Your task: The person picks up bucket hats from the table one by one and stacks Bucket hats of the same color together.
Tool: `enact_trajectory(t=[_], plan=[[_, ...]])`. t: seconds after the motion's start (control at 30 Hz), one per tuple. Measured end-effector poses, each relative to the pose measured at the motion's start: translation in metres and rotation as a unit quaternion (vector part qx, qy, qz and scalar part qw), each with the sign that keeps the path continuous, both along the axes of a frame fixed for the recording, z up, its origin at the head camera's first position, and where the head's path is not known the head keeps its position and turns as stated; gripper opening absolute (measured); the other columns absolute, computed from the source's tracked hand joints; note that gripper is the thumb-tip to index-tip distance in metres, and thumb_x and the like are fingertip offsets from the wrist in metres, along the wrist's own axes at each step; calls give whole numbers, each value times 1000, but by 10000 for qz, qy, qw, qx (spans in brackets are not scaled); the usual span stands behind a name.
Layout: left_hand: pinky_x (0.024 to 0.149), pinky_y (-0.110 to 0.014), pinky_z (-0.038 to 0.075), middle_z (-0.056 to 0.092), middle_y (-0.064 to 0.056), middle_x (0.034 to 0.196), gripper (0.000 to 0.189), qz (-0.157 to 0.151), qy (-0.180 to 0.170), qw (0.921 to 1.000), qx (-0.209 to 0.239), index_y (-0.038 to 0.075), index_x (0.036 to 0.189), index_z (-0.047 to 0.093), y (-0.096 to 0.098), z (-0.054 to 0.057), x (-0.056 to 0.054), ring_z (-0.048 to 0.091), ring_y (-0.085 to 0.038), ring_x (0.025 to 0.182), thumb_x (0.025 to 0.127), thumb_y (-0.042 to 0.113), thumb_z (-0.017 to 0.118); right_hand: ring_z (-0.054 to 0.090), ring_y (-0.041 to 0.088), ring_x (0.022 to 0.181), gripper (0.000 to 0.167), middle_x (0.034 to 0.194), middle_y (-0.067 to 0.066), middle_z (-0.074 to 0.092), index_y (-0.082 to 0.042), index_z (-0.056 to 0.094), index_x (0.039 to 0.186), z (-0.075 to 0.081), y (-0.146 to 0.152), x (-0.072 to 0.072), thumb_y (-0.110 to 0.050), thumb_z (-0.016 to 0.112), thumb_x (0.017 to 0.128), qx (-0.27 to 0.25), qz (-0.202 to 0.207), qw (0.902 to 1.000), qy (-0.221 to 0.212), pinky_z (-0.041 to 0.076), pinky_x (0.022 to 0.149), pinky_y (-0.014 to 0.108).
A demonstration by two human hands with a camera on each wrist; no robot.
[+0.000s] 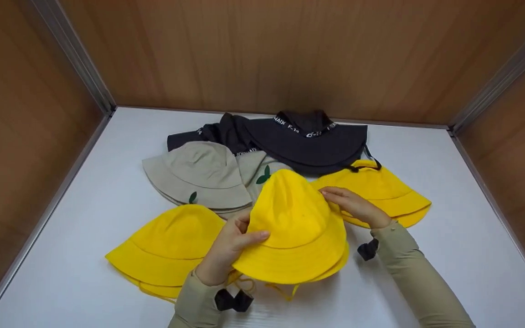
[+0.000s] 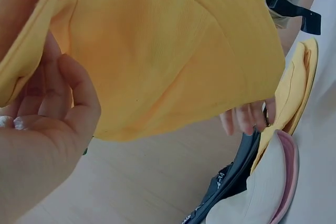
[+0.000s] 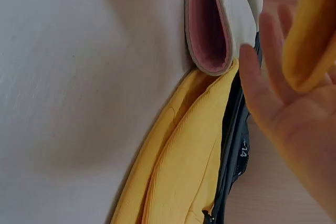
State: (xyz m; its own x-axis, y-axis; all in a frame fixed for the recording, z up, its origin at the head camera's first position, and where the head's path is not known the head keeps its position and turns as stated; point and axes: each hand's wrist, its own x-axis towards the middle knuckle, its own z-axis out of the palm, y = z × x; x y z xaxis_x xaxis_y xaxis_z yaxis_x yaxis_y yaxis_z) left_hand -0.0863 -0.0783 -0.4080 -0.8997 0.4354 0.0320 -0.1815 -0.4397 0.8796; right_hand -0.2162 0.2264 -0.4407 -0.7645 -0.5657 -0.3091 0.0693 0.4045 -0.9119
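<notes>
A yellow bucket hat (image 1: 290, 218) is held up off the table, its crown upward and brim toward me. My left hand (image 1: 230, 241) pinches its left side, thumb on the outer cloth. The left wrist view shows that hand (image 2: 58, 108) at a fold of the brim. On the hat's far right side rests my right hand (image 1: 353, 205), fingers extended along the cloth. In the right wrist view, the right hand (image 3: 294, 98) has straight, spread fingers, and the yellow cloth lies against its palm. Yellow cords (image 1: 285, 291) dangle below the brim.
Another yellow hat (image 1: 167, 250) lies flattened at left, and one more (image 1: 385, 196) at right with a black cord. Beige hats (image 1: 203, 168) with green leaf marks lie behind. Dark lettered hats (image 1: 308, 141) lie at the back. Wood-grain panels (image 1: 262, 54) enclose the white table (image 1: 449, 273).
</notes>
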Motion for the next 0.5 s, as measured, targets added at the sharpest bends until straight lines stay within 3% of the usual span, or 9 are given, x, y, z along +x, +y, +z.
enact_trajectory(t=[0.13,0.23,0.33,0.5], plan=[[83,-34,54,67,-4,109,45,46,60,10000,-2,0,129,51,-1,-1,0,68,-18,93,88,12,66,52,17,117,44,121,-1,61,-7,58,127,-4,2,-3,-38,42,101,-291,679,9967,-327,34,108,44],[83,-35,54,66,-5,110,43,17,63,10000,-34,1,129,51,-3,-3,0,68,-18,93,89,10,64,56,11,100,31,109,-6,64,-13,64,116,-5,7,-3,-31,43,101,-338,944,9945,-311,41,96,34],[82,-35,55,66,-5,110,45,-18,28,9998,-184,-1,131,49,-7,-3,1,69,-18,91,90,11,63,53,12,96,24,105,-5,63,-15,64,110,-3,14,-2,-28,49,99,-155,934,9953,-191,42,91,30],[80,-36,55,66,-9,113,51,-171,-272,9965,-771,-2,134,46,-17,0,0,69,-20,91,90,16,64,52,14,103,25,111,-4,61,-12,63,113,-1,25,-1,-27,57,94,176,613,9978,-167,39,96,31]])
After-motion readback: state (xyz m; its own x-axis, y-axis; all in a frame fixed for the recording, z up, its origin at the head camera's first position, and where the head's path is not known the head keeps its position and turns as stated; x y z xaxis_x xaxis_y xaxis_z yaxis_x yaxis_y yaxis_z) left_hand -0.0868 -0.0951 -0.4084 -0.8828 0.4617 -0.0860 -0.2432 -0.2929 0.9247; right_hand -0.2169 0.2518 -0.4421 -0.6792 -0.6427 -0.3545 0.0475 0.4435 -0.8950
